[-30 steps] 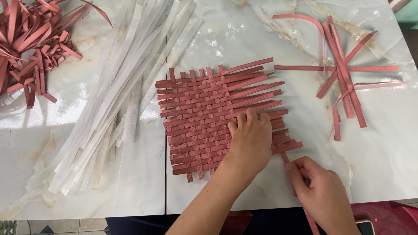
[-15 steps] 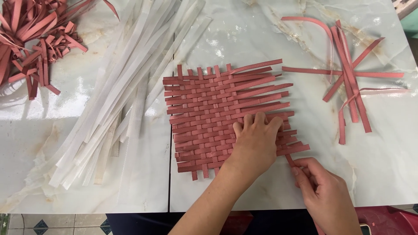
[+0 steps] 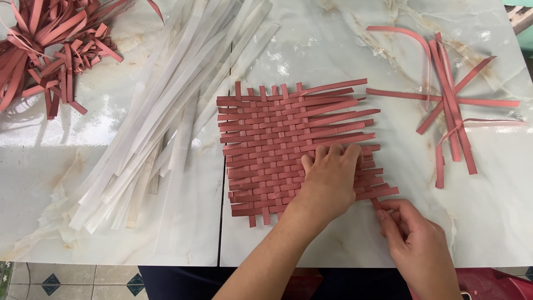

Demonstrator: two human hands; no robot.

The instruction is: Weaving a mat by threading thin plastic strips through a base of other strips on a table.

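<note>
A square mat [image 3: 277, 139] woven from flat red strips lies on the marble table [image 3: 333, 50]. My left hand [image 3: 330, 178] presses flat on the mat's lower right part, fingers spread. My right hand [image 3: 413, 236] is just off the mat's lower right corner, and its fingers pinch the near end of a red strip [image 3: 376, 203] that runs up under the weave. Most of that strip is hidden by my left hand.
A bundle of long white strips [image 3: 166, 105] lies left of the mat. A heap of red strips [image 3: 50, 50] sits at the far left corner. Several loose red strips [image 3: 452, 105] lie crossed at the right. The table's near edge is close to my arms.
The view shifted slightly. My left hand stays pressed on the mat. My right hand has moved up a little toward the mat's corner, with less of the strip showing below it.
</note>
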